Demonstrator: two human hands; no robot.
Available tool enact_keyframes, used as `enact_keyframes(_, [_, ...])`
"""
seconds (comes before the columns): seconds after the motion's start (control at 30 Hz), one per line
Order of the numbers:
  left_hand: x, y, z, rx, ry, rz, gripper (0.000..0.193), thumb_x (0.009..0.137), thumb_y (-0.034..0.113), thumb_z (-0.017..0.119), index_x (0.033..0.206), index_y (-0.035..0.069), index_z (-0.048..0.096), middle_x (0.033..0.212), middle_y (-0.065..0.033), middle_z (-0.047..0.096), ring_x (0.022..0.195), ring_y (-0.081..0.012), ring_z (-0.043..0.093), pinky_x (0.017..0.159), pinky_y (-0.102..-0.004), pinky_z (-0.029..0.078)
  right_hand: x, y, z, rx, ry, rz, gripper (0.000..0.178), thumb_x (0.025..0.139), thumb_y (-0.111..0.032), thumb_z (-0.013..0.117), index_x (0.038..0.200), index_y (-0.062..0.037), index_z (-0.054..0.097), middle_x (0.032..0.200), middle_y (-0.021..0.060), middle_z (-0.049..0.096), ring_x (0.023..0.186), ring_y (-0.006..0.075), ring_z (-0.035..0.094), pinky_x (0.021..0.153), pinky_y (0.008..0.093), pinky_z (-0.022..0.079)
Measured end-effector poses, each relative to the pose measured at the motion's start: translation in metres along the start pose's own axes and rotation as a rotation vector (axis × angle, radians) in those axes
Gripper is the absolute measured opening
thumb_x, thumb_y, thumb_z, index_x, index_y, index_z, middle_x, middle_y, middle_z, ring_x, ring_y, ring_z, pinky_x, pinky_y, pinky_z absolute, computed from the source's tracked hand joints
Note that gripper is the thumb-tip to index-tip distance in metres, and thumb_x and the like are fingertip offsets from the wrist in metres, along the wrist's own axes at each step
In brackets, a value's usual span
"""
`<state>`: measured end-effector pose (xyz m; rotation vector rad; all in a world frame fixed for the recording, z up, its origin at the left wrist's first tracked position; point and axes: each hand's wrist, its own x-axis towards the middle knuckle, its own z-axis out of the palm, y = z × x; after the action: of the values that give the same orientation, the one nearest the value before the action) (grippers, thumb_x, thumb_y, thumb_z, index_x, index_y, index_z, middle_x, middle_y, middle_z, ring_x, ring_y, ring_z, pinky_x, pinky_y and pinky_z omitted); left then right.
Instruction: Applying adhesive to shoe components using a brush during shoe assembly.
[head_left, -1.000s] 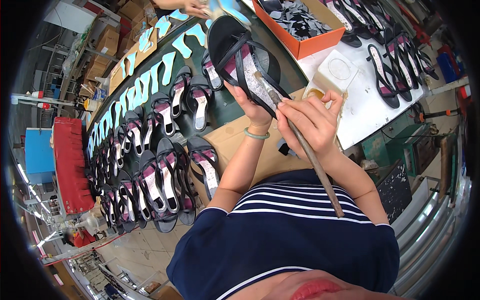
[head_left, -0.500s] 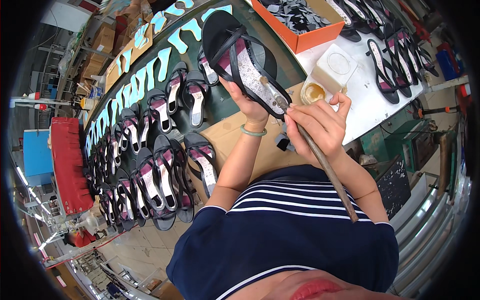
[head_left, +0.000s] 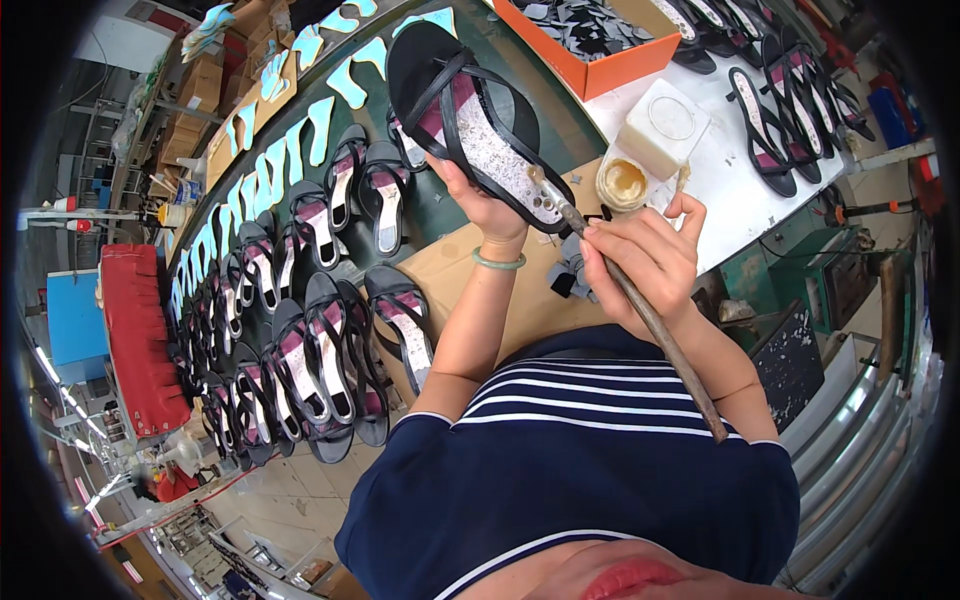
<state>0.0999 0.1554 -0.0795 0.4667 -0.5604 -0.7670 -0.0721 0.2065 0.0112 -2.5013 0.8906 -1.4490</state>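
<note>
My left hand [head_left: 490,210] is closed around the side of a black strappy sandal [head_left: 420,80], holding it up off the table with its insole facing me. The insole is whitish and flecked, with purple lining under the crossed straps. In my right hand [head_left: 655,262], a long-handled brush [head_left: 665,337] is pinched between thumb and fingers. Its tip touches the heel end of the insole, with its bristles partly blurred. Beyond my right hand stands a small round pot [head_left: 603,186] with amber paste, beside a white plastic container [head_left: 668,125].
Several matching sandals [head_left: 388,200] stand in rows to the left. Behind them lie pale blue-edged insole pieces [head_left: 318,128]. An orange box [head_left: 625,72] of dark chips stands at the back, with more sandals [head_left: 760,135] at right. Brown cardboard [head_left: 455,262] lies under my hands.
The sandal and both hands have shifted slightly in the view, the sandal a little to the left. The brush tip stays on the heel end of the insole. Both grips are unchanged.
</note>
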Motion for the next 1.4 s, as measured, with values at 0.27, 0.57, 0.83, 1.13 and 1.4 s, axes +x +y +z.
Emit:
enact_keyframes(0.27, [0.004,0.001,0.0,0.02,-0.025,-0.002,0.046,0.1,0.036,0.028,0.138,0.011,0.03,0.13,-0.0083,0.045,0.118,-0.0204,0.048,0.101,-0.0363,0.039,-0.009,0.003,-0.004,0.0,-0.039,0.028,0.01,0.066,-0.004,0.071,0.075,-0.0048,0.065,0.069,0.001,0.064,0.057,0.0134,0.053,0.074,0.0385,0.027])
enact_keyframes(0.57, [0.019,-0.009,-0.025,0.149,0.09,-0.128,0.039,0.1,0.039,0.031,0.126,0.011,0.039,0.12,-0.0054,0.051,0.108,-0.017,0.052,0.093,-0.0326,0.043,0.0,0.046,-0.05,0.41,-0.06,0.526,0.005,0.08,-0.002,0.067,0.079,0.0028,0.066,0.072,0.0069,0.063,0.064,0.0129,0.056,0.062,0.026,0.043])
enact_keyframes(0.83, [0.022,0.011,-0.011,0.135,0.098,-0.307,0.051,0.1,0.046,0.027,0.126,0.008,0.05,0.114,-0.0051,0.06,0.095,-0.0162,0.06,0.081,-0.0309,0.05,-0.035,0.12,-0.015,0.305,-0.308,0.713,0.012,0.078,-0.01,0.066,0.083,0.0006,0.068,0.073,0.007,0.066,0.067,0.0128,0.06,0.059,0.0259,0.046])
enact_keyframes(1.13, [0.029,0.026,-0.023,0.19,0.081,-0.321,0.052,0.1,0.047,0.027,0.12,0.007,0.053,0.106,-0.0052,0.063,0.089,-0.0152,0.062,0.073,-0.029,0.052,-0.025,0.128,-0.026,0.567,-0.115,0.84,0.012,0.08,-0.008,0.066,0.075,0.0022,0.067,0.062,0.0017,0.062,0.057,0.0067,0.056,0.052,0.02,0.042])
enact_keyframes(1.4, [0.036,0.021,-0.038,0.192,0.031,-0.414,0.059,0.098,0.053,0.027,0.119,0.004,0.051,0.106,-0.008,0.063,0.09,-0.0172,0.062,0.077,-0.0304,0.051,-0.048,0.138,-0.025,1.059,-0.103,1.121,0.018,0.082,-0.014,0.061,0.074,0.0017,0.062,0.064,0.0114,0.064,0.051,0.0151,0.058,0.046,0.0261,0.044])
